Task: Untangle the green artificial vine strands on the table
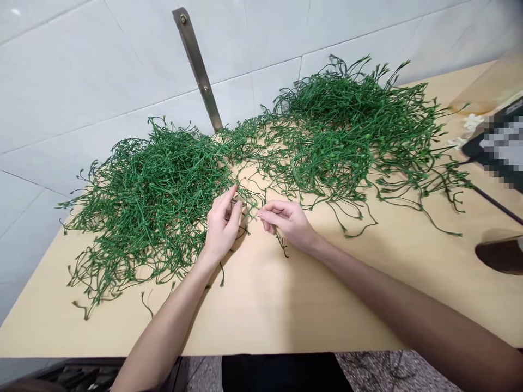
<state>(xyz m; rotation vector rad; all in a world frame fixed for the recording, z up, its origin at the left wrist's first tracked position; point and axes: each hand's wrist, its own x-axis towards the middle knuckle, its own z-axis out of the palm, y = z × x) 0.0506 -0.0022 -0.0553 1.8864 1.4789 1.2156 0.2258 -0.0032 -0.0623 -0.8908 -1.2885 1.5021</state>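
Pale surface (343, 305) being backed by tiles (102, 71), two heaps of green stems (155, 185) being strewn across, thin stems (281, 243) being pinched in front by right hand (295, 224), left hand (221, 227) being held alongside, fingers parted.

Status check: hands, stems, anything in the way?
Right hand pinching green stems, ends hanging below. Left hand, fingers and thumb apart, beside left pile. Possible snag: loose stems around the fingertips.
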